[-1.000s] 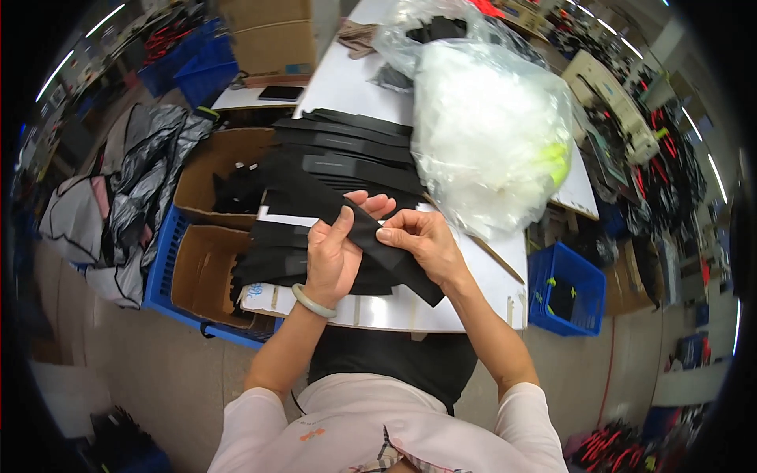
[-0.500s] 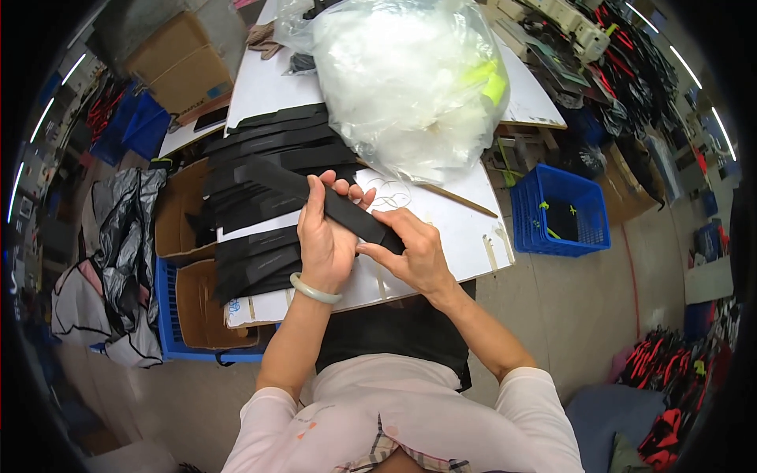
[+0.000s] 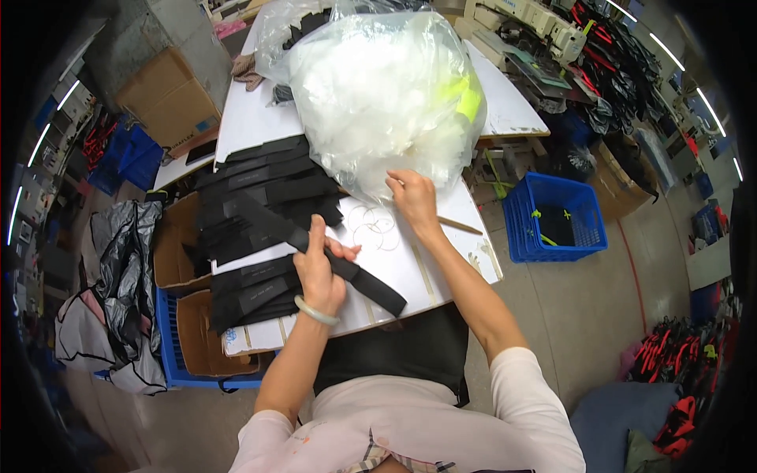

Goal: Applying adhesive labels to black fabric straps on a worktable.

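Note:
My left hand (image 3: 319, 280) is closed around a black fabric strip (image 3: 377, 290), which lies slanting across the palm with both ends sticking out. The thumb points up along it. My right hand (image 3: 416, 206) is at the near edge of a big clear plastic bag (image 3: 378, 94) of white, fluffy-looking material. Its fingers are pinched together; what they hold, if anything, is hidden. Thin pale rings (image 3: 374, 229) lie on the white table (image 3: 418, 284) between the hands. Stacks of similar black strips (image 3: 264, 201) spread out left of my left hand, with another stack (image 3: 252, 293) nearer me.
A thin brown stick (image 3: 460, 226) lies partly beneath the bag. Cardboard boxes (image 3: 209, 335) in a blue crate (image 3: 169, 347) stand against the table's left side. Another blue crate (image 3: 552, 217) is on the floor at the right. Silver-black fabric (image 3: 122, 276) is piled at the far left.
My right hand has let go of the black strip and moved up and away to the bag's near edge. My left hand still holds the strip, whose lower end now hangs free.

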Demonstrator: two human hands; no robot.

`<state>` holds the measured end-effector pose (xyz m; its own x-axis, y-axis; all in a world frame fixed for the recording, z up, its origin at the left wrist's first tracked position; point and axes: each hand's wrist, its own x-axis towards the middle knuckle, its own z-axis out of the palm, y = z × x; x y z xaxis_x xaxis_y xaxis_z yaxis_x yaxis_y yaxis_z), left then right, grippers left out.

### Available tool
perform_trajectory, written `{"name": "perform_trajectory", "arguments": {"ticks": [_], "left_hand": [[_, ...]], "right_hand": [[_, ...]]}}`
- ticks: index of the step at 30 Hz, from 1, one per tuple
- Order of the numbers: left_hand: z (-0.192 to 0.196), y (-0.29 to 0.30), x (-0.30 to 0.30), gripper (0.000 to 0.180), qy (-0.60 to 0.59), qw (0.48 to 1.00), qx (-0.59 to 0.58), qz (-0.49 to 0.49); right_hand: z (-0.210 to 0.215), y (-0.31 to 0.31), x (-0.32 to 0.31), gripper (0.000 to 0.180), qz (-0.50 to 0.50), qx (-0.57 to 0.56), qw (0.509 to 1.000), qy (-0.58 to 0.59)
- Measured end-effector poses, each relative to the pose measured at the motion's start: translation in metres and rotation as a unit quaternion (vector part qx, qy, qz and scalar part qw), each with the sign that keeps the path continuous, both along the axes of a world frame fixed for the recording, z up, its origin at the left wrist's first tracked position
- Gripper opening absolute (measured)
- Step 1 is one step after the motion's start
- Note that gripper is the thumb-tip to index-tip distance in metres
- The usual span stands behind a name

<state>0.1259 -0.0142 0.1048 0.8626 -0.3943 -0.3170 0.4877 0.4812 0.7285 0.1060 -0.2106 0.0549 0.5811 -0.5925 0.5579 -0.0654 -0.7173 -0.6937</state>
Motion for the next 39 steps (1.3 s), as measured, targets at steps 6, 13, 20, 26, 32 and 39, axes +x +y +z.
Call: {"name": "perform_trajectory", "arguments": {"ticks": [6,13,20,26,32,39], "left_hand": [[-0.002,0.0,-0.028,0.04,0.042,0.997,0.0,-0.061],[-0.008,0.005,-0.012,0.026,0.042,0.996,0.002,-0.076],[-0.021,-0.018,-0.036,0.017,0.059,0.991,-0.02,-0.114],[-0.015,-0.013,-0.032,0.018,0.041,0.99,-0.016,-0.132],[-0.011,-0.014,-0.035,0.036,-0.055,0.971,-0.07,-0.22],[-0.004,-0.008,-0.047,0.04,-0.035,0.972,-0.077,-0.217]], "right_hand": [[-0.037,-0.01,0.068,0.019,-0.159,0.037,0.985,0.061],[-0.011,0.002,-0.027,0.02,-0.057,0.278,0.958,0.039],[-0.022,-0.009,-0.065,0.018,-0.069,0.417,0.906,0.008],[0.023,0.028,-0.103,0.011,0.1,0.483,0.868,-0.066],[0.034,0.058,-0.134,0.008,0.168,0.379,0.909,-0.037],[0.052,0.071,-0.138,0.011,0.142,-0.029,0.989,-0.029]]}}
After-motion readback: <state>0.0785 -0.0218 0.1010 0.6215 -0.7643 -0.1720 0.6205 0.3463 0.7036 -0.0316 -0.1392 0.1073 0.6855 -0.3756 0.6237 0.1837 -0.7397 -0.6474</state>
